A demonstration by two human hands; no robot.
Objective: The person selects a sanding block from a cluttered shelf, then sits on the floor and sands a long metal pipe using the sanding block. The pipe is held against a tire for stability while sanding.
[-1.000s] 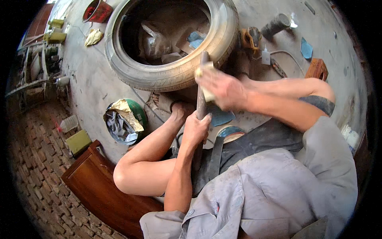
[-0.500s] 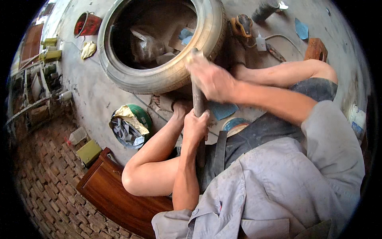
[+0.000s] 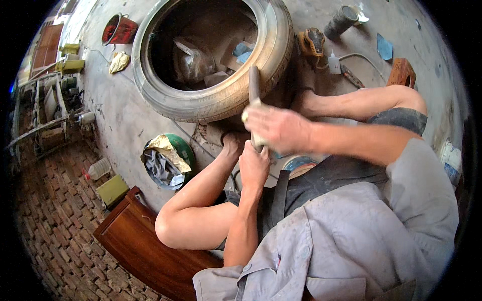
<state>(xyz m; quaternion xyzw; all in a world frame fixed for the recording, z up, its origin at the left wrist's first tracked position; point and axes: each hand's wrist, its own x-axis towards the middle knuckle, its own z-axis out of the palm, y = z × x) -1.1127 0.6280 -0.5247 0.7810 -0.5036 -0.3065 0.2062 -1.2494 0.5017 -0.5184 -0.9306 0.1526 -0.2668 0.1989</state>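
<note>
A slim greyish-brown wooden rod [image 3: 254, 86] points away from me, its far end over the near rim of the tyre [image 3: 211, 100]. My left hand [image 3: 254, 164] is wrapped round the rod close to my lap. Farther up, my right hand [image 3: 278, 129], smeared by motion, closes round the rod with a folded piece of pale yellow sandpaper [image 3: 257, 136] against the wood. Part of the sandpaper is hidden under the fingers. The rod's near end is hidden by my left hand and forearm.
The tyre holds plastic wrapping [image 3: 193, 62] and blue scraps. A green tub [image 3: 185, 150] of scraps stands left of my leg, a red bucket [image 3: 119, 31] farther off. An orange power sander [image 3: 312, 41] and a dark cylinder [image 3: 341, 22] are at the right. Beneath me is a reddish-brown wooden panel [image 3: 145, 246].
My right hand has slid down the rod toward my left hand, uncovering the rod's far end. My left hand keeps its grip. The whole view has shifted slightly.
</note>
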